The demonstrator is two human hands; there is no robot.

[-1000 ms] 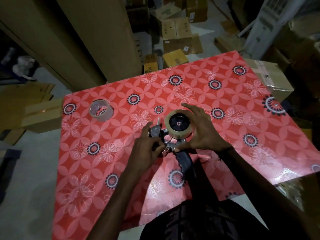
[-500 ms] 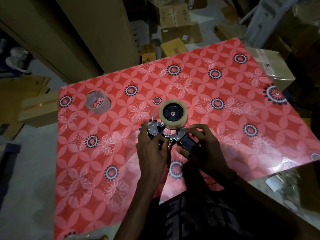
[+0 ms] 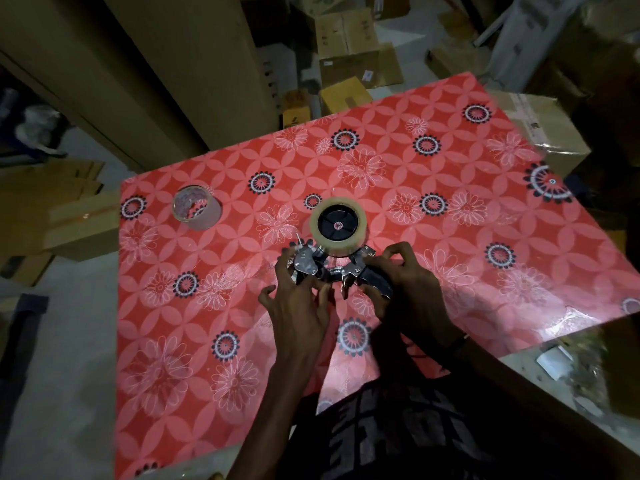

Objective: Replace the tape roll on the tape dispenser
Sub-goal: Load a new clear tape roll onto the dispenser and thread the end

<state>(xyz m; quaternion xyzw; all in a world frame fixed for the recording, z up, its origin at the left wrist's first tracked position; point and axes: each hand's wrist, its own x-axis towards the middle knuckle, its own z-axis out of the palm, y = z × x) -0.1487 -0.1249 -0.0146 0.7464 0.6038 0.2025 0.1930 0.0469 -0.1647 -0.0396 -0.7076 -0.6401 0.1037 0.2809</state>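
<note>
A black and metal tape dispenser (image 3: 330,271) lies flat on the red flowered table (image 3: 450,237). A tan tape roll (image 3: 338,223) sits on its black hub at the far end. My left hand (image 3: 299,299) grips the dispenser's metal front part at the left. My right hand (image 3: 405,289) is closed around the black handle at the right. A second, nearly used-up clear tape roll (image 3: 196,206) stands alone at the table's far left, well away from both hands.
Cardboard boxes (image 3: 349,46) are piled on the floor beyond the table's far edge, and another box (image 3: 550,129) stands at the far right corner. Tall cardboard sheets (image 3: 166,71) lean at the back left. The table's near edge is by my body.
My right hand left the tan roll on the hub and came back to grip the dispenser's handle. My left hand stayed on the metal front part. The camera view shifted slightly.
</note>
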